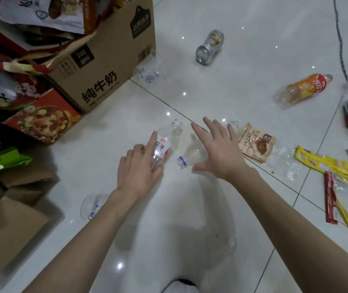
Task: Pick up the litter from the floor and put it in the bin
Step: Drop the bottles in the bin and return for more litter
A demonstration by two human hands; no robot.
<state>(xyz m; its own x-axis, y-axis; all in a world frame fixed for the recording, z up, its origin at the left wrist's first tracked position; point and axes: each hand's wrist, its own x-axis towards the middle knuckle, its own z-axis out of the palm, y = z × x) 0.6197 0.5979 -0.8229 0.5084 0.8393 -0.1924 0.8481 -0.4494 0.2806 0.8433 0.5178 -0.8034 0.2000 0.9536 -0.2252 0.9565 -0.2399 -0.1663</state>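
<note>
black cable (340, 45), upper right | white shoe toe (179, 286), bottom edge | red printed carton (42, 119), left side

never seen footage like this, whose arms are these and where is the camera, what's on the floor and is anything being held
There is no machine here. It is one picture from a wide-angle camera worn on a person's head, looking down, so the two bare arms are that person's own. The left hand grips a clear bottle with a red and white label. The right hand is open, fingers spread, over a second clear bottle with a blue neck ring; whether it touches it I cannot tell. On the white tiled floor lies more litter: a silver can, an orange-labelled bottle, a brown packet and yellow wrappers. At left stands a cardboard box stuffed with packaging, perhaps the bin.
</note>
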